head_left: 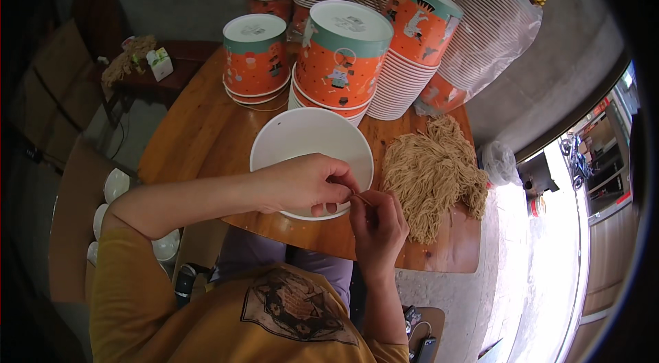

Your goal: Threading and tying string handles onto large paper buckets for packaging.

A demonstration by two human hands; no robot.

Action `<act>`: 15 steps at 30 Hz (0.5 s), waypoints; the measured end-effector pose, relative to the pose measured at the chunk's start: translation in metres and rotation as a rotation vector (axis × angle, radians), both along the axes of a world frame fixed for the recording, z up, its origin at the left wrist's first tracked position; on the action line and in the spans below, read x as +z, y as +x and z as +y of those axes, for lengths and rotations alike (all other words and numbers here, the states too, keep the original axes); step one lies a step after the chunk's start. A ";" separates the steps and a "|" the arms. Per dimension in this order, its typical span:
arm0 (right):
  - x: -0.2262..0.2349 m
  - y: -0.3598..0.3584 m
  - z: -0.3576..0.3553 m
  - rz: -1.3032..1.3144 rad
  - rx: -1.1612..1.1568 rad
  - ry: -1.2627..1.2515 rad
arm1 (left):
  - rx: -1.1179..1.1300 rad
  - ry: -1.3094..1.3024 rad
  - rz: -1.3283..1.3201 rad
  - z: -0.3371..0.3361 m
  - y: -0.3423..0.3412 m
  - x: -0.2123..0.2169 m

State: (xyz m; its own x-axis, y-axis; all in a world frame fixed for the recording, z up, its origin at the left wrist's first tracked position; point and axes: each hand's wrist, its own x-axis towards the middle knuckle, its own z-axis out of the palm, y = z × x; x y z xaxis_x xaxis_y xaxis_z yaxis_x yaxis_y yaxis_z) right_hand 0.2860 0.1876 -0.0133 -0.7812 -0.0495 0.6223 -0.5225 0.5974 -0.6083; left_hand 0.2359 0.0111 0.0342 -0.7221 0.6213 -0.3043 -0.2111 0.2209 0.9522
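A white paper bucket stands open end up at the table's near edge, its white inside facing me. My left hand reaches across its mouth, thumb and fingertips pinched together near the right rim. Just to the right, my right hand is closed, its fingertips meeting those of the left. Between them runs a short, thin brown cord; most of it is hidden by the fingers. Right of the bucket lies a heap of tan cords, touched by neither hand.
Behind stand upside-down orange and green printed buckets, a larger stack and a tall leaning stack. Plastic-wrapped bucket stacks line the wall. White buckets lie in a cardboard box at my left. A bench holds more cord.
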 end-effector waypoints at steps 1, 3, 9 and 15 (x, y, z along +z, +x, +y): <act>0.000 0.000 0.000 -0.003 0.008 -0.004 | 0.003 0.000 -0.001 -0.001 0.000 -0.001; 0.000 -0.001 -0.001 -0.007 0.016 -0.008 | -0.010 0.012 0.004 -0.003 -0.002 -0.004; 0.000 0.000 -0.001 -0.005 0.022 0.005 | -0.054 0.086 -0.099 -0.005 -0.007 -0.010; 0.000 0.000 -0.001 -0.006 0.020 -0.004 | 0.031 -0.147 0.504 0.001 0.005 -0.013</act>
